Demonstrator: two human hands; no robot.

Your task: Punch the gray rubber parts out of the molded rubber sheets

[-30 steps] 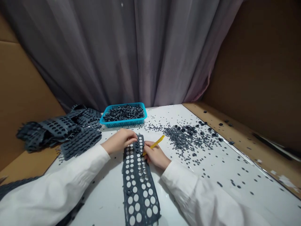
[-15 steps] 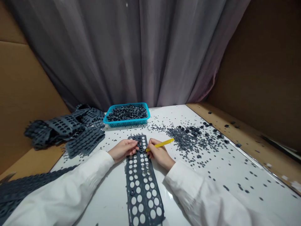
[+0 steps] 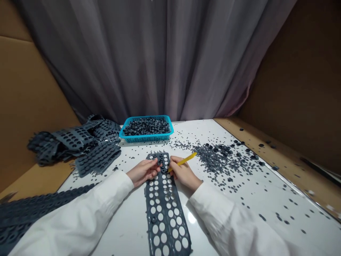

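A long dark rubber sheet (image 3: pixel 163 197) with rows of round holes lies lengthwise before me on the white table. At its left side, near the far end, my left hand (image 3: pixel 144 171) has its fingers curled with thumb and fingertips drawn in over the sheet; what they pinch, if anything, is too small to make out. My right hand (image 3: pixel 183 174) is closed around a slim yellow tool (image 3: pixel 188 159), held like a pen. The tool's lower tip points down at the sheet beside the left fingertips. Several dark round pieces (image 3: pixel 153 219) still sit in the sheet.
A blue basket (image 3: pixel 146 138) full of small black pieces stands at the back. More perforated rubber sheets (image 3: pixel 71 138) are heaped at left, with another sheet (image 3: pixel 39 206) under my left sleeve. Small dark discs (image 3: pixel 215 160) lie scattered at right. Cardboard walls and a grey curtain surround the table.
The view has shifted slightly, so most things appear a little further right. Both hands stay at the far part of the sheet; the left thumb and fingertips look slightly more apart.
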